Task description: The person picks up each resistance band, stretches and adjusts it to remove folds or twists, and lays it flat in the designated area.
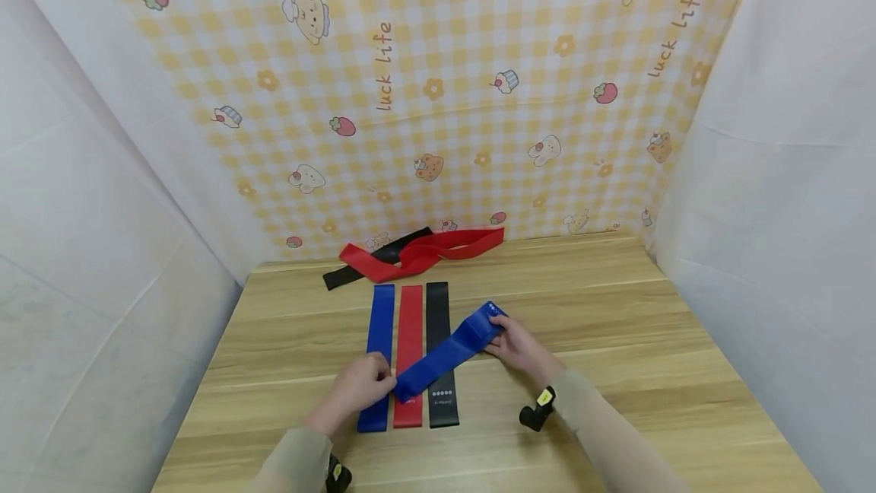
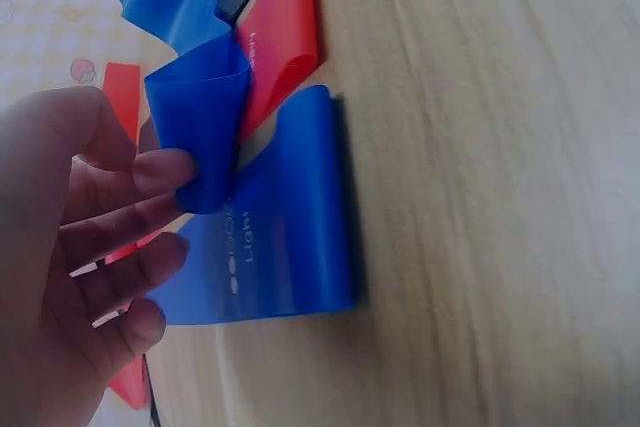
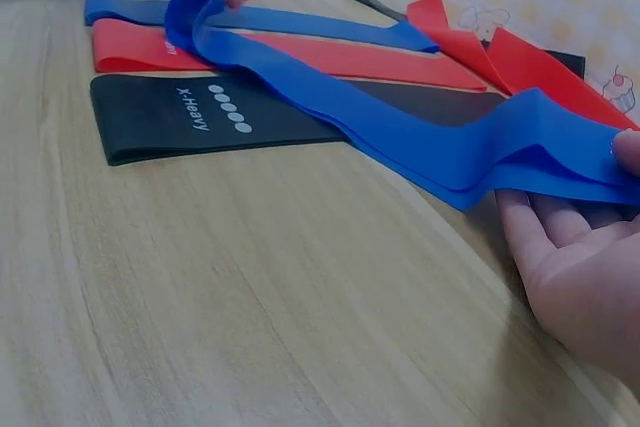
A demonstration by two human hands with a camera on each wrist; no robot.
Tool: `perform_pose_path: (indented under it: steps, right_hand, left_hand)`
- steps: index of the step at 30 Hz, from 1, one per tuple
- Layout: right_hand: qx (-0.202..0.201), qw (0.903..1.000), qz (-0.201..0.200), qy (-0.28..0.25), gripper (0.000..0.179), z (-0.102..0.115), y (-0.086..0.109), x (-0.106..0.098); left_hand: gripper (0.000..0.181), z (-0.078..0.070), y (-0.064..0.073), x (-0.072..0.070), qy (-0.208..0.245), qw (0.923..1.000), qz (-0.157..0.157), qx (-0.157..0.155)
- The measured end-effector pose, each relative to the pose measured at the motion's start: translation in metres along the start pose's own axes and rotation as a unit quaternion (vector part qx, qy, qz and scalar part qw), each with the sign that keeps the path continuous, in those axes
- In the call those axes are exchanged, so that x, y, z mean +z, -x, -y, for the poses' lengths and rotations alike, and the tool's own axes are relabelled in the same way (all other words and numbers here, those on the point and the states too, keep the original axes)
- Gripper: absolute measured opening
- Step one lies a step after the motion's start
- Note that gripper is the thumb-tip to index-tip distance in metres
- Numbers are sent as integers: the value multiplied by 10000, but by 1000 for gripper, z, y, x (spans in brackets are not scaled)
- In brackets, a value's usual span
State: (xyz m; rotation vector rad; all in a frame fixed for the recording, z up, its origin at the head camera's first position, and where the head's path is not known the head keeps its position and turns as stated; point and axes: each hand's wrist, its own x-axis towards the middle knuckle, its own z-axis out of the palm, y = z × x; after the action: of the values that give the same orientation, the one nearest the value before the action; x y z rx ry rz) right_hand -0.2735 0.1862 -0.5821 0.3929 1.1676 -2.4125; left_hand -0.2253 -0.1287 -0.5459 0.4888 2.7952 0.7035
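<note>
A blue resistance band stretches slantwise between both hands, over the flat red band and black band. My right hand grips its far end, thumb on top and fingers beneath, as the right wrist view shows. At its near end, my left hand pinches the edge with its fingertips; in the left wrist view the other fingers are loosely spread. Under the left hand lies another flat blue band, printed "Light". The black band reads "X-Heavy".
Behind the row, a twisted red band lies across another black band, near the checked cloth backdrop. White cloth walls flank the wooden table on both sides.
</note>
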Motion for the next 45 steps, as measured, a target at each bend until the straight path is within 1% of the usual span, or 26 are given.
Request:
perform_pose_path:
  steps: [4, 7, 9, 11, 13, 14, 16, 22, 25, 29, 32, 36, 38, 40, 41, 45]
  right_hand:
    - [-17, 10000, 58, -1, 62, 0, 3, 3]
    - [-47, 10000, 25, 15, 62, 0, 4, 5]
    - [-49, 10000, -14, 21, 62, -1, 5, 7]
    - [-51, 9999, -1, 87, 62, -1, 6, 9]
    - [-44, 9999, 49, 141, 63, -2, 7, 11]
    - [-34, 9999, 81, 148, 63, -2, 7, 12]
    - [-10, 9998, 124, 167, 64, -3, 8, 13]
    - [37, 9997, 200, 137, 64, -5, 6, 14]
    - [35, 9997, 169, 164, 64, -5, 6, 14]
    - [50, 9997, 120, 209, 64, -5, 7, 13]
    - [49, 9997, 118, 226, 65, -6, 6, 13]
    - [22, 9997, 74, 219, 65, -6, 4, 12]
    - [4, 9997, 62, 235, 65, -6, 2, 11]
    - [6, 9997, 52, 250, 65, -5, 1, 11]
    - [4, 9996, 50, 269, 65, -5, 1, 10]
    - [33, 9995, 21, 300, 66, -5, 0, 11]
  left_hand:
    - [14, -8, -6, -1, -96, 9997, -86, -210]
    - [11, -18, -12, -1, 24, 9995, -271, -163]
    - [9, -26, -16, 0, 270, 9987, -419, -47]
    - [8, -32, -21, 3, 610, 9966, -548, 45]
    - [7, -37, -26, 7, 914, 9940, -596, 43]
    - [7, -38, -27, 9, 1017, 9930, -602, 74]
    - [7, -40, -30, 13, 1150, 9917, -573, 25]
    - [9, -34, -31, 24, 1180, 9922, -378, -103]
    - [9, -32, -30, 26, 1207, 9920, -333, -182]
    - [9, -31, -30, 27, 1224, 9917, -329, -203]
    - [9, -30, -29, 25, 1183, 9923, -325, -142]
    - [9, -25, -23, 20, 1006, 9946, -242, -77]
    - [10, -21, -19, 17, 891, 9957, -217, -101]
    - [11, -17, -15, 14, 848, 9961, -167, -195]
    - [11, -16, -14, 13, 862, 9959, -145, -255]
    - [10, -10, -9, 11, 978, 9949, -62, -256]
